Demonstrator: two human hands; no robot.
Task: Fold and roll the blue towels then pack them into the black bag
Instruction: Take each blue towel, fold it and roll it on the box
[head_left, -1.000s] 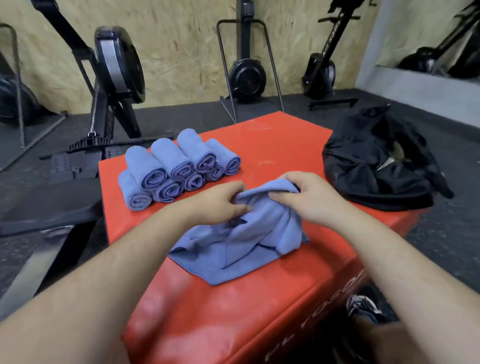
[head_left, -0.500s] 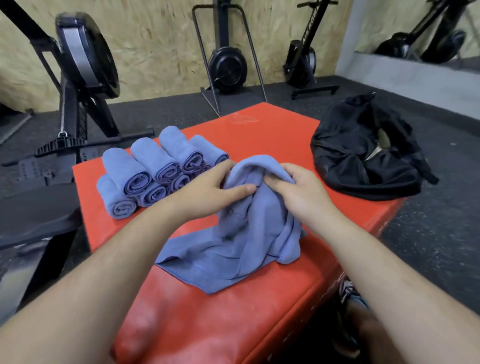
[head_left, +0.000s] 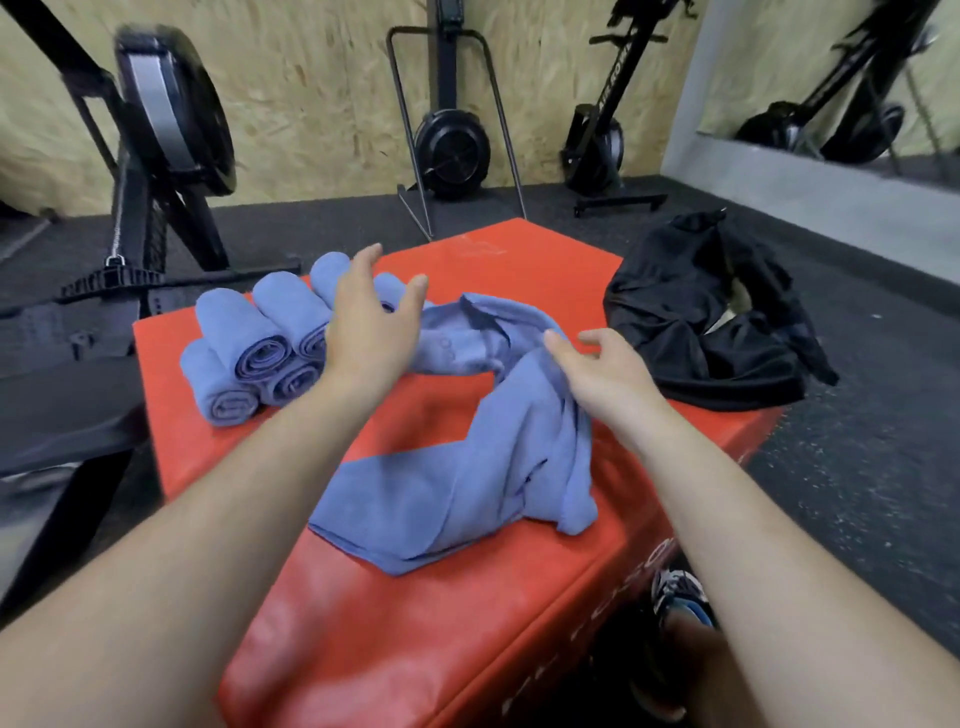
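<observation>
White lettering runs along the near side of the red tabletop, but at this angle only a round "O" or two can be made out. On the mast of the black exercise machine by the chipboard wall, the print begins "AIR"; the rest is blurred.

The black bag slumps on the far right corner of the tabletop, its mouth gaping. A pale patch shows inside, and I cannot tell what it is.

A loose blue towel lies rumpled across the middle of the tabletop, one end trailing toward the stack of rolled blue towels at the left edge. The left hand is raised above that stack, fingers spread and grasping nothing. The right hand is over the loose towel's bunched upper fold, fingers relaxed and released; whether it touches the cloth is unclear.
</observation>
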